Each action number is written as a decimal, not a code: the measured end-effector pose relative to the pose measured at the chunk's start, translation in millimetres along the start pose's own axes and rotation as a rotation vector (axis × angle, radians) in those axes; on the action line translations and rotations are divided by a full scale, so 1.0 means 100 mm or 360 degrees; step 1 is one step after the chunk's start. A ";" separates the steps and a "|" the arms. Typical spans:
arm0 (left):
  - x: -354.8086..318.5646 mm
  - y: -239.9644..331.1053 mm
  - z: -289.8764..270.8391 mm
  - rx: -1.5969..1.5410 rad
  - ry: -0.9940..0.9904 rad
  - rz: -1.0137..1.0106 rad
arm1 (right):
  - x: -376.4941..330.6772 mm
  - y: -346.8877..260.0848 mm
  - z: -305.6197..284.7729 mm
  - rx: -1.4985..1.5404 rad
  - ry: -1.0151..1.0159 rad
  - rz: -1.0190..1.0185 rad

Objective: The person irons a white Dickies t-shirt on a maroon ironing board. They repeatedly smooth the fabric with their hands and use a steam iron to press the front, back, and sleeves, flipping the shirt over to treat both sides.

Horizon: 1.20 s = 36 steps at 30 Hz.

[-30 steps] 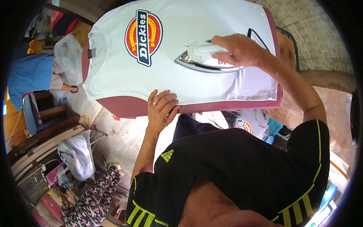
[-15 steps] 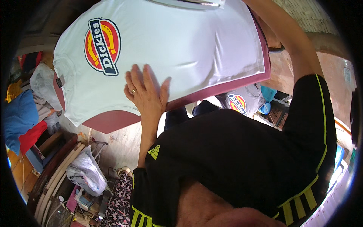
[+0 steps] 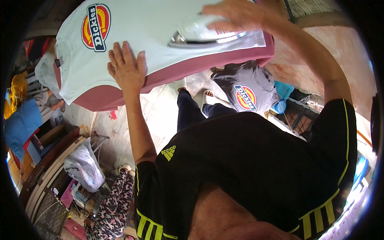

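A white T-shirt (image 3: 148,28) with a red, yellow and dark round print lies spread on a board with a maroon cover (image 3: 168,77). My left hand (image 3: 129,70) rests flat on the shirt beside the print, fingers spread and a ring on one of them. At the shirt's lower hem side, my right hand (image 3: 244,15) is closed over the handle of a white clothes iron (image 3: 190,32). The iron's pointed tip faces left, and its metal soleplate is at the fabric near the board's near edge. Motion blurs the iron and my right fingers somewhat.
Below the board on the right hangs or lies a dark grey T-shirt (image 3: 226,80) with a similar print. A plastic bag (image 3: 86,166) stands at lower left, near a person in patterned trousers (image 3: 114,204). Blue cloth (image 3: 24,126) lies at far left.
The iron came from the far edge toward me over the shirt, with my right hand on it. My left hand shifted left and farther away in the picture. The view moved too.
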State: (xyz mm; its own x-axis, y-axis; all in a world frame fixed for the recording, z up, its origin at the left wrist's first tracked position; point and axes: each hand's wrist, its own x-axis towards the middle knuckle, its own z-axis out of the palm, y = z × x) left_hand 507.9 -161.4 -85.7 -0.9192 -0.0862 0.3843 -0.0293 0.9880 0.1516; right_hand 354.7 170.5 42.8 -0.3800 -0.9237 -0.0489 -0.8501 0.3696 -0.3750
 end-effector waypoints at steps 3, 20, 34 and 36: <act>-0.04 -0.02 0.05 0.0052 -0.0010 -0.0036 | 0.14 0.08 -0.34 0.0064 -0.0003 0.0432; 0.00 0.01 -0.01 0.0030 -0.0070 -0.0036 | -0.81 0.42 -0.18 0.0039 0.0061 0.0221; 0.05 0.15 -0.24 0.0047 -0.0371 -0.0175 | 0.68 1.96 -1.10 -0.0169 0.0524 0.0580; 0.09 0.15 -0.25 0.0036 -0.0397 -0.0185 | 0.73 2.16 -1.15 -0.0191 0.0619 0.0561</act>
State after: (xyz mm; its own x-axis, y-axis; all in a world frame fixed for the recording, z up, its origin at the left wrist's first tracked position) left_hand 509.2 -150.0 -57.4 -0.9773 -0.1676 0.1292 -0.1462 0.9762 0.1603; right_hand 101.3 194.2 64.3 -0.7376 -0.6442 0.2025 -0.6735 0.6807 -0.2880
